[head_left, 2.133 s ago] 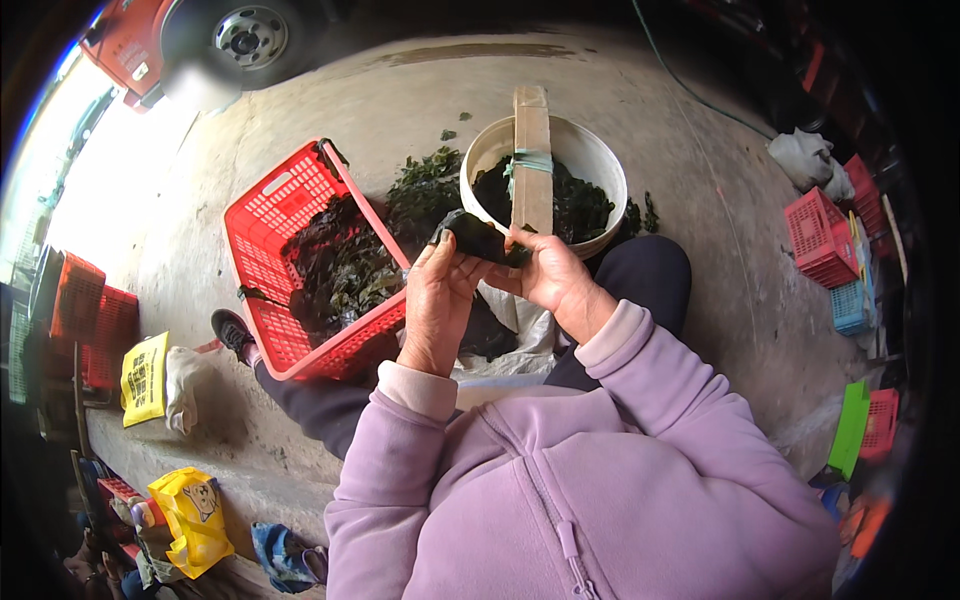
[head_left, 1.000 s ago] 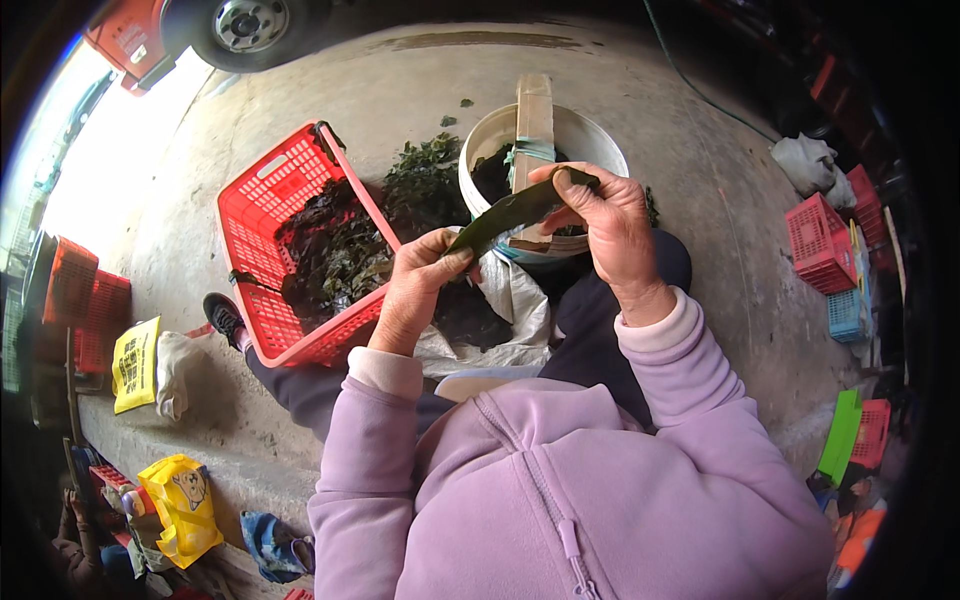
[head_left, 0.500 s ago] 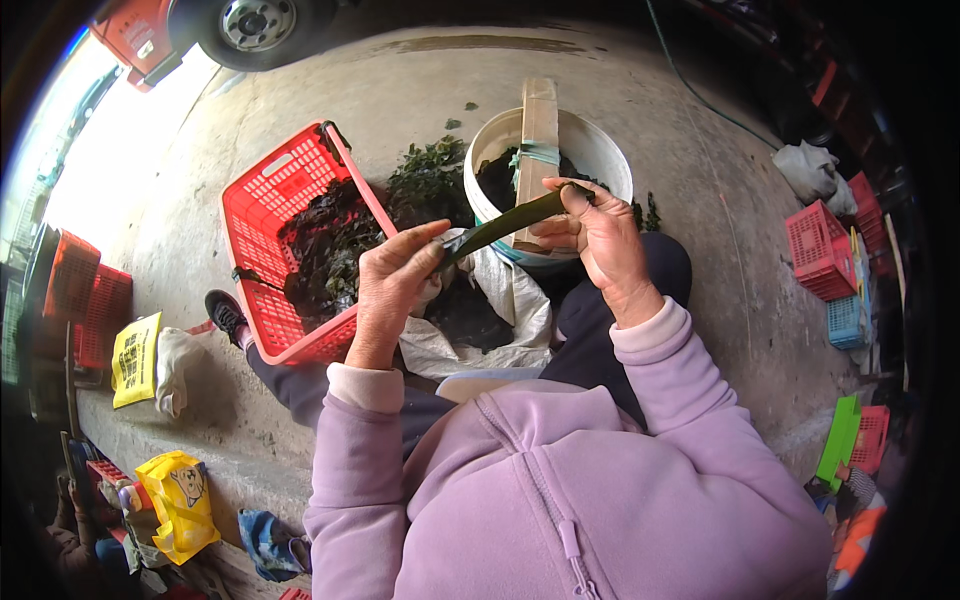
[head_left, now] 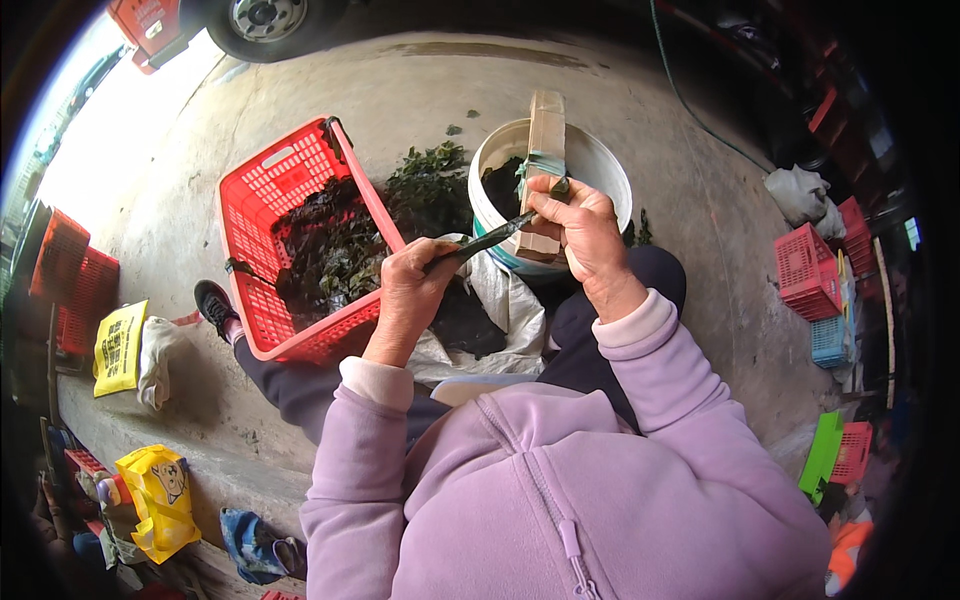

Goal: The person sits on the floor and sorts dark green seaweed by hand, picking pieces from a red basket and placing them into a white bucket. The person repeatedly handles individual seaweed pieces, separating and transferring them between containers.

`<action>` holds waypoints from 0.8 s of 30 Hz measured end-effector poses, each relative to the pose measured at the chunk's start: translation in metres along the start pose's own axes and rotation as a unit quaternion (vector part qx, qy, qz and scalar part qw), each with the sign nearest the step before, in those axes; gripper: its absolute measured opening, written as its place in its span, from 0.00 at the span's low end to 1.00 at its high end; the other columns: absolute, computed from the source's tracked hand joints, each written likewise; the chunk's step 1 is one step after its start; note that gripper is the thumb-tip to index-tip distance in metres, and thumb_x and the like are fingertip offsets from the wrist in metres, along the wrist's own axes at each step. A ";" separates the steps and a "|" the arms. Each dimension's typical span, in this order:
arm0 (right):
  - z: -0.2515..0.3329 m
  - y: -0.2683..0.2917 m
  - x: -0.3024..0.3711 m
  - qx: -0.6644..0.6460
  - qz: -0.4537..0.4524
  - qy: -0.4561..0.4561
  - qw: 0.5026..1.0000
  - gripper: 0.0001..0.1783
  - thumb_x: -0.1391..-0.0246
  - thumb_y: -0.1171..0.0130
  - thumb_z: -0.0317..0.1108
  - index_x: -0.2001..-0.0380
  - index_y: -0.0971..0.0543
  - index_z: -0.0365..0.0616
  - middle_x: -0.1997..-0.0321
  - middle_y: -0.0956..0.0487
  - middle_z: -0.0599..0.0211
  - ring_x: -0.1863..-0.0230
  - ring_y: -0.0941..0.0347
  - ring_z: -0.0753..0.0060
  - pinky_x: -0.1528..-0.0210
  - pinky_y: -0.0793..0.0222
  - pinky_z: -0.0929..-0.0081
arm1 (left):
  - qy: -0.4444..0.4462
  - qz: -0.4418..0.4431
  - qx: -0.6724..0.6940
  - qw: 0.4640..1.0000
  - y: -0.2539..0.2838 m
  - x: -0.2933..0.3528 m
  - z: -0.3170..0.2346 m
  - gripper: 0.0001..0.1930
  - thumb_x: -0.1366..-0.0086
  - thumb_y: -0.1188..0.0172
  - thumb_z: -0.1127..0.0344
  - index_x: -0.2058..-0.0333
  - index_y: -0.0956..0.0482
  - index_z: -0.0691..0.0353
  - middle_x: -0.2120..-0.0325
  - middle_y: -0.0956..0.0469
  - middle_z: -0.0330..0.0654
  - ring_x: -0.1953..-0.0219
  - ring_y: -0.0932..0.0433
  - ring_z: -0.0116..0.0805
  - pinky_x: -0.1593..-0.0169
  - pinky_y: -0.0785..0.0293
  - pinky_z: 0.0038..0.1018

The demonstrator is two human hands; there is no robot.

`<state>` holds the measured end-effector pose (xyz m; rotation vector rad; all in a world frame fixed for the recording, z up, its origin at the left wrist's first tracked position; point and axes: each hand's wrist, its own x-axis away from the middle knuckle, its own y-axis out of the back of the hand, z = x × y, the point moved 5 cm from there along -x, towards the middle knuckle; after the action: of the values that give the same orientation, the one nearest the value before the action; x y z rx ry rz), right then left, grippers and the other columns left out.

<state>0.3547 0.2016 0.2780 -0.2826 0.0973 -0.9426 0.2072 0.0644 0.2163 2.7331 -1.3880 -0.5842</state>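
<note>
Between my two hands stretches a dark green strip of seaweed (head_left: 492, 238), narrow and seen nearly edge-on or folded. My left hand (head_left: 412, 283) pinches its lower left end. My right hand (head_left: 585, 232) grips the upper right end, with a short tip standing out above the fingers. Behind that hand, a tan board (head_left: 546, 130) bound with green cord lies across a white bucket (head_left: 606, 165), which has dark seaweed inside. To the left, a red plastic basket (head_left: 262, 335) holds a heap of wet, dark seaweed (head_left: 330, 245).
More leafy seaweed (head_left: 432, 180) lies on the floor between basket and bucket. A white woven sack (head_left: 522, 305) with dark material on it is between my legs. Red crates (head_left: 808, 272) stand at the right, and a yellow bag (head_left: 162, 505) sits lower left. A vehicle wheel (head_left: 265, 15) is far left.
My hands have come a little closer together, and the left has shifted right. The seaweed strip, broad and flat before, now looks narrower. The view has shifted slightly.
</note>
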 end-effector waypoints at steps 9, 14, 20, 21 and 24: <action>0.026 -0.070 0.010 0.098 0.102 -0.004 0.990 0.11 0.43 0.49 0.27 0.59 0.25 0.32 0.67 0.20 0.56 0.71 0.21 0.69 0.66 0.22 0.78 | 0.035 -0.188 0.000 0.981 0.010 0.005 0.013 0.07 0.47 0.39 0.74 0.70 0.26 0.68 0.77 0.24 0.37 0.78 0.30 0.23 0.72 0.32 0.19; 0.031 -0.095 0.015 0.083 0.122 0.009 0.989 0.10 0.43 0.49 0.27 0.60 0.25 0.32 0.67 0.21 0.55 0.71 0.21 0.67 0.65 0.22 0.76 | 0.281 0.173 0.366 0.870 -0.016 0.053 0.010 0.32 0.36 0.59 0.39 0.67 0.22 0.67 0.70 0.22 0.45 0.66 0.24 0.32 0.60 0.30 0.26; 0.031 -0.095 0.028 0.076 0.083 -0.010 0.994 0.09 0.44 0.47 0.27 0.61 0.26 0.33 0.68 0.21 0.56 0.72 0.21 0.67 0.68 0.22 0.76 | 0.144 0.195 0.671 0.701 -0.052 0.041 -0.014 0.49 0.50 0.54 0.25 0.41 0.42 0.59 0.45 0.35 0.49 0.43 0.36 0.44 0.40 0.44 0.38; 0.032 -0.093 0.030 0.069 0.076 -0.014 0.995 0.09 0.44 0.47 0.28 0.62 0.26 0.33 0.68 0.21 0.56 0.72 0.21 0.67 0.68 0.22 0.76 | 0.142 0.192 0.661 0.711 -0.055 0.036 -0.011 0.50 0.55 0.48 0.25 0.39 0.44 0.52 0.43 0.37 0.47 0.43 0.35 0.44 0.41 0.42 0.40; 0.030 -0.080 0.032 0.047 0.054 -0.030 0.997 0.09 0.44 0.46 0.29 0.63 0.25 0.35 0.68 0.21 0.56 0.71 0.21 0.66 0.68 0.23 0.76 | 0.124 0.140 0.657 0.730 -0.053 0.027 -0.004 0.47 0.51 0.47 0.30 0.38 0.48 0.49 0.46 0.33 0.46 0.44 0.34 0.43 0.44 0.39 0.38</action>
<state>0.3169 0.1369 0.3307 -0.2152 0.0132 -0.8288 0.2646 0.0748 0.2018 2.8913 -2.7090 1.2634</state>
